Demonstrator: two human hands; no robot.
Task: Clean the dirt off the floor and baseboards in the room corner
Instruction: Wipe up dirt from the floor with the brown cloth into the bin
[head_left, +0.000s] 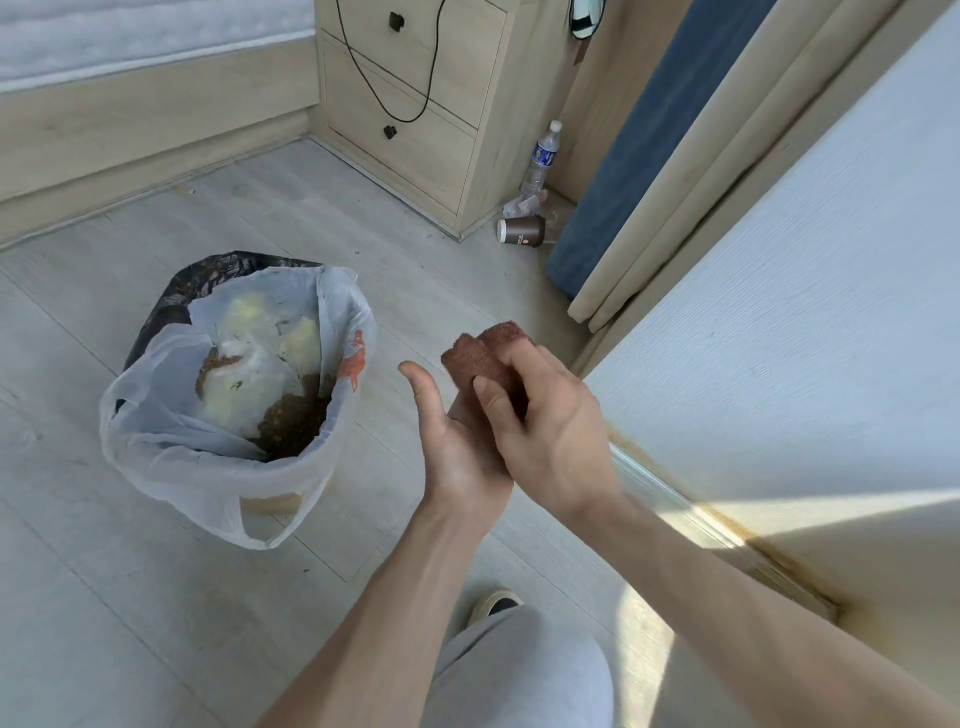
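1. One brown cloth (485, 358), held above the floor (130, 597), pinched by the right hand (550, 436).
2. Left hand (457, 452) flat beneath, thumb out.
3. One lined bin (234, 395); one bottle (543, 158) and one cup (522, 230) at the floor's far corner.

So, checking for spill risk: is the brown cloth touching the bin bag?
Apart. The head view shows the brown cloth gripped by the right hand, with bare floor between it and the bin bag.

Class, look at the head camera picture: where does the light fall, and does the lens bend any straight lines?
Head view: sunlight strikes the white textured wall and streaks the pale wood-look floor at lower right; the brown folded cloth and white plastic bin bag sit in softer shade; the wide lens bows the light wooden bed base at the frame edges; focus stays fairly sharp.
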